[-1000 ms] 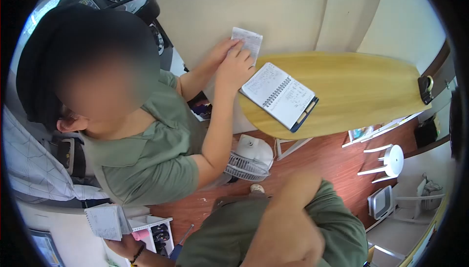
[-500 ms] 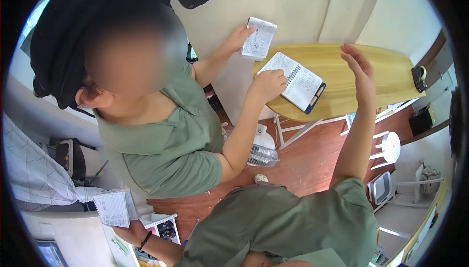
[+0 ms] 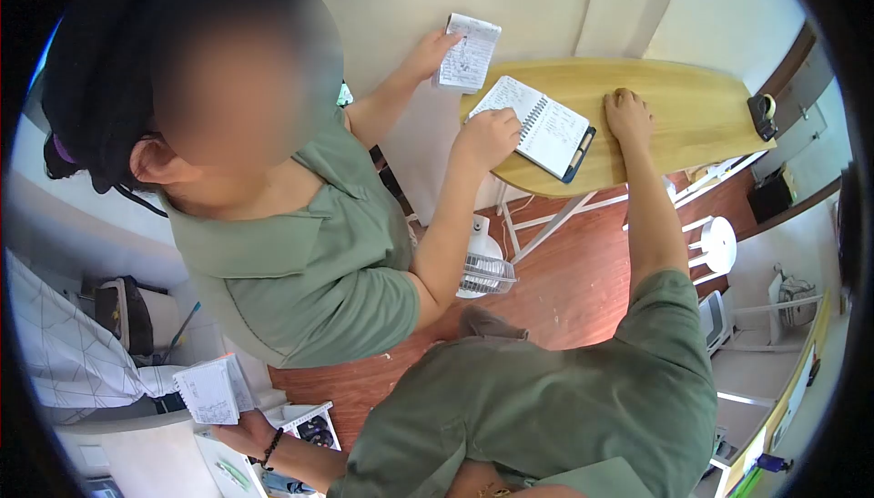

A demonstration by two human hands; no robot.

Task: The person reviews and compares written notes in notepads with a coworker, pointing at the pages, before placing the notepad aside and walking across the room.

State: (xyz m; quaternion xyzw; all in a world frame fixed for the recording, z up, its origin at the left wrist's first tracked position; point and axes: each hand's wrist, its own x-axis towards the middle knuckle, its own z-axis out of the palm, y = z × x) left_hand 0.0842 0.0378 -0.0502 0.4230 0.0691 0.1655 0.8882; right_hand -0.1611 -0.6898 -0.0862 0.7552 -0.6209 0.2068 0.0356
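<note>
My left hand [image 3: 244, 432], with a dark beaded bracelet at the wrist, grips a small spiral notebook [image 3: 209, 391] whose lined pages carry handwriting. On the wooden table [image 3: 696, 120] my right hand [image 3: 629, 116] rests palm down, fingers slightly bent and nothing visible in it. Just left of that hand lies an open spiral notebook [image 3: 557, 138] with written pages, on a dark-edged thing [image 3: 580, 157] that I cannot make out fully. A co-worker's hand [image 3: 492, 141] touches its left page. The co-worker's other hand [image 3: 435, 52] holds up a written notepad [image 3: 471, 50].
The co-worker [image 3: 300, 270] stands close on my left. A fan [image 3: 487, 273] is on the floor beneath the table's near end. A white stool [image 3: 717, 245] stands to the right, and a tape dispenser [image 3: 763, 116] sits at the table's far end. A curtain [image 3: 68, 343] hangs at left.
My right hand has come down from the air onto the table. My left hand keeps hold of its notebook. The co-worker's hands look much the same, and the view has shifted slightly.
</note>
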